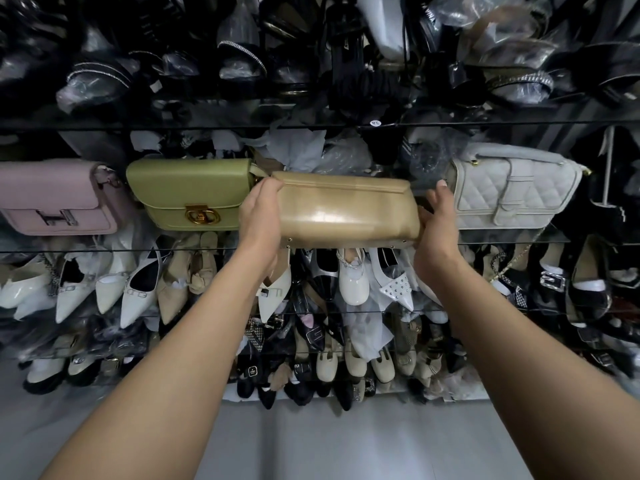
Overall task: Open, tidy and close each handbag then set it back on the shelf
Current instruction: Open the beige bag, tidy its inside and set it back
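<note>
You hold the tan bag (346,209) at shelf (69,252) height, 1 grip on each end. Your left grip (259,216) wraps the left end, thumb up at the top corner and fingers curled out of sight behind. Your right grip (438,237) clasps the right end, thumb on the near face and fingertips reaching up past the far edge. The bag's flap lies closed and its long side faces you. It sits between the green bag (187,192), just beside it on the left, and the white quilted bag (512,188) on the right. You cannot tell whether its base rests on the shelf. A pink bag (55,199) stands far left. Shoes (353,282) crowd the lower shelves.
</note>
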